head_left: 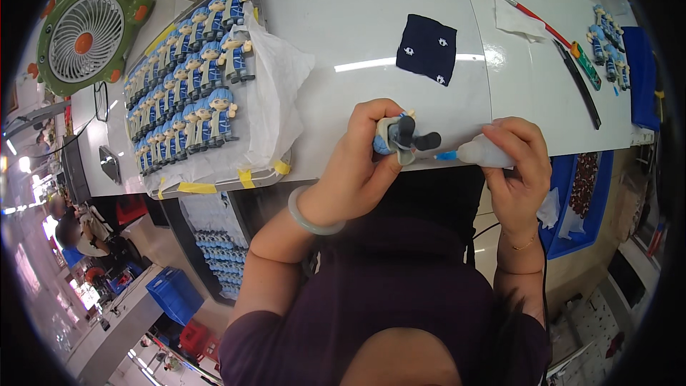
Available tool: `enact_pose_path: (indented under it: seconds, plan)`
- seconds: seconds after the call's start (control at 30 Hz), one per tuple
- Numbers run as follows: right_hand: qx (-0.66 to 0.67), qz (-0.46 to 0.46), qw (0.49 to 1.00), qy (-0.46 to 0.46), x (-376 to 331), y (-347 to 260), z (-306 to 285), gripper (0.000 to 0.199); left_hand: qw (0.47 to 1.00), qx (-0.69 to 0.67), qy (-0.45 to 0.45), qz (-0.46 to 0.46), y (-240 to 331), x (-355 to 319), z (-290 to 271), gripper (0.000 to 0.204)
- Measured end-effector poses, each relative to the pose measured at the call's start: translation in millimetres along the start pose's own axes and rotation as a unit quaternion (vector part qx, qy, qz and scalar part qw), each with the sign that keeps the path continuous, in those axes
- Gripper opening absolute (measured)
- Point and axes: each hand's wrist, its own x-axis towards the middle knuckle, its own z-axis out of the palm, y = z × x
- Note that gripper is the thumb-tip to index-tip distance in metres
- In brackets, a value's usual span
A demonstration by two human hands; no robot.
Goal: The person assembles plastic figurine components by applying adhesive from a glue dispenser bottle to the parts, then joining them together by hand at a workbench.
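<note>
- A white bench [343,36] runs across a workroom, with a green fan [82,43] at its far left.
- The left hand [375,144] grips a small figure [404,134] between thumb and fingers, over the bench's near edge, its dark shoes pointing right.
- The right hand [511,161] is closed around a pale squeeze bottle [484,151], its blue nozzle [447,155] aimed left, just beside the shoes.
- A squeeze too hard or too early could send liquid, if the bottle holds any, onto the coat or left fingers.
- A slip of either hand could knock nozzle against figure and mark it.
- Held at the near edge, a loosened figure could drop past the bench to the floor.
- At left, rows of similar figures [189,75] stand close together on a paper-lined tray [273,180]; a swinging left elbow could topple some.
- The dark cloth [426,50] lies farther off, so a drip might wait for wiping.
</note>
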Motion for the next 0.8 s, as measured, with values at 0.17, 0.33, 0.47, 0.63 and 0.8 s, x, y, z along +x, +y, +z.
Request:
enact_pose_path:
  seconds: [0.17, 0.33, 0.47, 0.63, 0.8]
  plan:
    - [-0.072, -0.073, 0.994, 0.025, 2.8, -0.7, 0.9, 0.044, 0.999, 0.039, -0.001, 0.035, 3.6, 4.5, -0.5, 0.037]
    - [-0.143, -0.124, 0.981, 0.034, 5.9, -6.4, -1.4, 0.048, 0.999, -0.028, 0.000, 0.015, 3.1, 2.8, 1.1, 0.044]
    - [-0.169, -0.138, 0.975, 0.028, 6.3, -8.9, -2.8, 0.048, 0.999, 0.025, 0.018, 0.024, -0.6, 1.8, 2.3, 0.047]
    - [-0.186, -0.148, 0.971, 0.029, 6.2, -8.2, -4.8, 0.047, 0.999, 0.029, 0.009, 0.040, 3.3, 2.7, 1.2, 0.046]
    - [-0.189, -0.157, 0.969, 0.022, 6.3, -9.8, -4.1, 0.047, 0.999, -0.048, 0.013, 0.001, -3.4, 1.6, 0.8, 0.043]
